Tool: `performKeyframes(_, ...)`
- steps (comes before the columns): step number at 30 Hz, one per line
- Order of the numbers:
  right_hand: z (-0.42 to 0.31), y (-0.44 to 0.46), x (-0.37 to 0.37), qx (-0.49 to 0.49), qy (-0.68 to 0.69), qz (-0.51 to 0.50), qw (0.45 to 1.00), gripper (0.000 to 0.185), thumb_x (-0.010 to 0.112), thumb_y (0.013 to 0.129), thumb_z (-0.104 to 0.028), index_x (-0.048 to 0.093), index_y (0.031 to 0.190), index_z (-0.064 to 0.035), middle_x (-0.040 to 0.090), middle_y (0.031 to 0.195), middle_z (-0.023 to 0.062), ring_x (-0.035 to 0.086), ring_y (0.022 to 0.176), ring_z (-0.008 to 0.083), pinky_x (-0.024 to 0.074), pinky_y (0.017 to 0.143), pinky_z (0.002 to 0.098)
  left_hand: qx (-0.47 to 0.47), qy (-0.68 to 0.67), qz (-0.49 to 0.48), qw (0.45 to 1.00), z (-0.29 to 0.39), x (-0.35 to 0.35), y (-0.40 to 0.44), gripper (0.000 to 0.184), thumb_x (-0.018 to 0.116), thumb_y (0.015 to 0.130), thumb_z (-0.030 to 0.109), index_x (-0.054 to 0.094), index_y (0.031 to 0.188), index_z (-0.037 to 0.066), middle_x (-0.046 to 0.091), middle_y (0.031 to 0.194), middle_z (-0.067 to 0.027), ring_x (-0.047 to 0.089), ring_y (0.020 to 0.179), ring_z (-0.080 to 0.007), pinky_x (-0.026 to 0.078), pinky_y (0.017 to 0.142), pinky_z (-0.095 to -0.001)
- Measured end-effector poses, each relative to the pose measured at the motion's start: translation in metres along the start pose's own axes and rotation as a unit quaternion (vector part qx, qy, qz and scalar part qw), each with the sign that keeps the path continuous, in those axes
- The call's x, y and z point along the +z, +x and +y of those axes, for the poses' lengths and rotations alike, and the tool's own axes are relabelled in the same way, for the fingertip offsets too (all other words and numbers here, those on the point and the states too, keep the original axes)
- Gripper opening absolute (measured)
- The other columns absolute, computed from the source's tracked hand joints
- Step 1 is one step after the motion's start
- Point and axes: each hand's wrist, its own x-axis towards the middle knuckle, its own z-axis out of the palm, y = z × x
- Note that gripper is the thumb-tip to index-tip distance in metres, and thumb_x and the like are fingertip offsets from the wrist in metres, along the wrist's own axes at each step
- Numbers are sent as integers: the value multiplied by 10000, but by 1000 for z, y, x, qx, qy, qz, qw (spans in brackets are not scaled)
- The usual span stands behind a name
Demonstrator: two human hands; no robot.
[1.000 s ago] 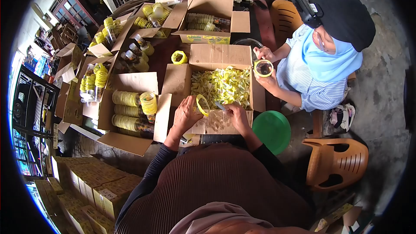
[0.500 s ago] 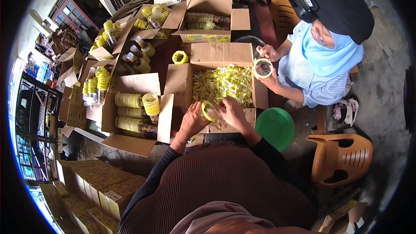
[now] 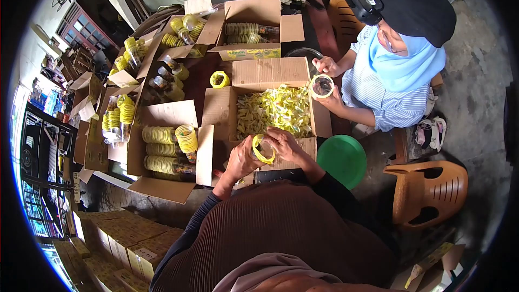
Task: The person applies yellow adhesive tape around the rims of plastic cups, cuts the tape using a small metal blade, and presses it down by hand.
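Note:
Just in front of my body, my left hand (image 3: 242, 160) is wrapped round a clear plastic jar (image 3: 265, 150) with a yellow band at its rim. The jar's open mouth tilts up toward me, and most of its body is hidden behind my fingers. My right hand (image 3: 285, 145) has its fingers bent and pressed together on the upper right of the rim. Close beyond both hands lies a cardboard box (image 3: 219, 112) filled with small yellow-and-white packets (image 3: 274, 111).
To the right, a co-worker (image 3: 381, 75) holds a similar jar (image 3: 323, 86). A green round tub (image 3: 341, 161) and an orange plastic chair (image 3: 430, 192) stand nearby. Stacked yellow-rimmed jars (image 3: 162, 150) fill a left box. A yellow ring-shaped roll (image 3: 219, 79) sits beyond the packets.
The jar has turned so its mouth faces me more. My right hand has shifted up and left onto the rim. The whole view has moved slightly.

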Motion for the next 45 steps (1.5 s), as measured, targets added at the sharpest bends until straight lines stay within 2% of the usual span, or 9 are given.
performKeyframes(8, 34, 0, -31, 299, 401, 264, 825, 369, 496, 1003, -322, 428, 689, -142, 394, 624, -43, 351, 553, 70, 275, 506, 244, -33, -61, 136, 988, -12, 11, -12, 700, 884, 627, 253, 485, 1151, 14, 617, 990, -160, 645, 874, -335, 537, 753, -384)
performKeyframes(11, 29, -6, -38, 396, 156, 89, 900, 391, 509, 997, -360, 577, 769, -49, 500, 638, 24, 456, 590, 135, 402, 585, 301, -42, -52, 151, 986, -23, 12, -19, 687, 874, 637, 213, 480, 1159, 5, 592, 1018, -179, 624, 902, -360, 523, 771, -404)
performKeyframes(13, 46, -17, -13, 252, 134, 68, 956, 283, 629, 926, -307, 664, 882, -30, 584, 689, 101, 528, 629, 180, 432, 614, 341, -21, -30, 157, 987, -13, 7, -15, 666, 873, 634, 185, 479, 1139, 5, 583, 1016, -172, 619, 905, -347, 516, 779, -399)
performKeyframes(16, 33, -6, -11, 422, 46, -56, 904, 280, 709, 846, -274, 680, 975, -28, 553, 667, 126, 534, 608, 220, 431, 598, 358, 18, 9, 169, 985, -4, 1, -8, 647, 872, 633, 156, 481, 1124, 3, 560, 1025, -166, 600, 925, -342, 500, 803, -401)
performKeyframes(24, 68, -20, 10, 358, -60, -9, 932, 317, 617, 912, -290, 628, 863, 23, 608, 741, 169, 602, 696, 343, 454, 670, 418, -53, -60, 151, 985, -11, -1, -19, 772, 866, 637, 152, 410, 1241, -1, 557, 1133, -193, 580, 1042, -373, 485, 875, -413)
performKeyframes(27, 70, -20, 6, 432, 28, -11, 901, 325, 573, 928, -309, 662, 934, 3, 613, 820, 192, 611, 763, 365, 465, 725, 433, -71, -77, 139, 985, -10, -1, -21, 752, 851, 649, 155, 427, 1247, -13, 550, 1155, -204, 556, 1081, -388, 470, 909, -427)
performKeyframes(33, 52, -10, 3, 259, -184, 23, 948, 563, 721, 806, -165, 527, 1332, -120, 509, 1196, 161, 510, 1097, 329, 451, 898, 404, -35, -63, 123, 990, -11, -1, -19, 755, 823, 676, 156, 418, 1287, -26, 556, 1173, -207, 547, 1095, -389, 451, 936, -436)
performKeyframes(38, 8, 6, 7, 201, -13, 70, 977, 232, 715, 843, -228, 582, 891, -44, 601, 781, 111, 605, 776, 292, 490, 705, 391, 11, 61, 136, 989, -9, -4, -10, 724, 838, 639, 146, 468, 1246, 12, 586, 1107, -165, 559, 1042, -363, 461, 898, -430)
performKeyframes(45, -13, 2, 8, 135, -127, -49, 981, 273, 665, 860, -287, 587, 799, -33, 606, 754, 157, 603, 743, 355, 475, 650, 447, 53, 133, 94, 985, -7, 10, -3, 704, 782, 656, 189, 481, 1278, 54, 567, 1071, -140, 535, 968, -337, 460, 844, -428)
